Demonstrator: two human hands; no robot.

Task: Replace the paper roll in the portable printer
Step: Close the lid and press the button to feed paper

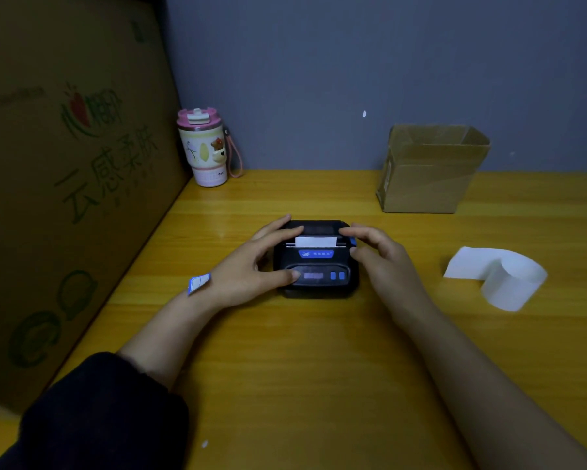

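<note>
We've got the printer sitting mid-frame on the table, left hand clamped on its side, right hand fingers loosely apart by the blue latch. Worry: the paper strip jams or tears. The paper roll sits at right.

At the centre of the frame the small black plastic printer looked matt, with a smoother, faintly shiny panel around its display and a strip of plain white paper at its slot. Under it the yellow wood-grain counter was smooth and gave a soft sheen. At right the loose white paper roll was matt. The small brown cardboard box at upper right carried glossy tape. The large printed cardboard sheet at left was dull. The pink-lidded tumbler looked glossy.
</note>
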